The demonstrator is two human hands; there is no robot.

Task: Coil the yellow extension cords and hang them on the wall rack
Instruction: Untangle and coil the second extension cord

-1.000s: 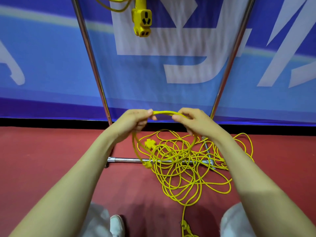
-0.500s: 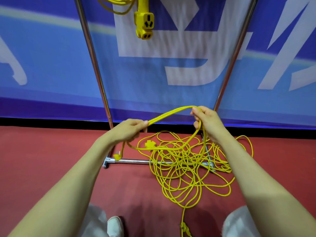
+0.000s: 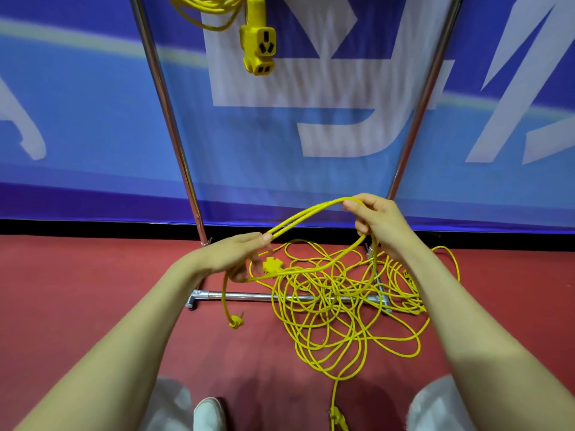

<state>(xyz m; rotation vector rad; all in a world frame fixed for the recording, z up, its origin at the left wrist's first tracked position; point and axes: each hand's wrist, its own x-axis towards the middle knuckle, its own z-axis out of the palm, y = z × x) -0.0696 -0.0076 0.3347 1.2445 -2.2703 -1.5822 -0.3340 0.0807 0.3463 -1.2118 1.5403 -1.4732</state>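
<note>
The left hand (image 3: pixel 236 259) is at centre-left, palm turned down, with its fingers curled. It pinches two strands of the yellow extension cord (image 3: pixel 306 212) between the thumb and fingertips. From under this hand a short tail of the cord drops straight down and ends in a plug (image 3: pixel 235 321), which hangs just above the red floor (image 3: pixel 93 290).

The right hand (image 3: pixel 382 222) is farther away and to the right, and higher than the left. Its thumb and forefinger pinch the top of the same double strand. Its other fingers are bent around the part that falls from it toward the floor. Between the two hands the doubled cord arches in a shallow bow. A lower strand runs back from the right hand to the underside of the left, closing a loop.

The remaining cord lies in a loose heap (image 3: pixel 326 293) on the floor, below and between the hands and spreading to the right. It lies draped over the rack's chrome base bar (image 3: pixel 249 296). A yellow fitting (image 3: pixel 272 265) sits in the heap just beside the left hand.

The rack's two chrome poles (image 3: pixel 168 119) rise in front of a blue banner (image 3: pixel 77 119). At the top edge, between the poles, a second coiled cord (image 3: pixel 205 7) hangs, with its socket block (image 3: pixel 257 48) dangling below it. A white shoe (image 3: pixel 208 415) shows at the near edge.
</note>
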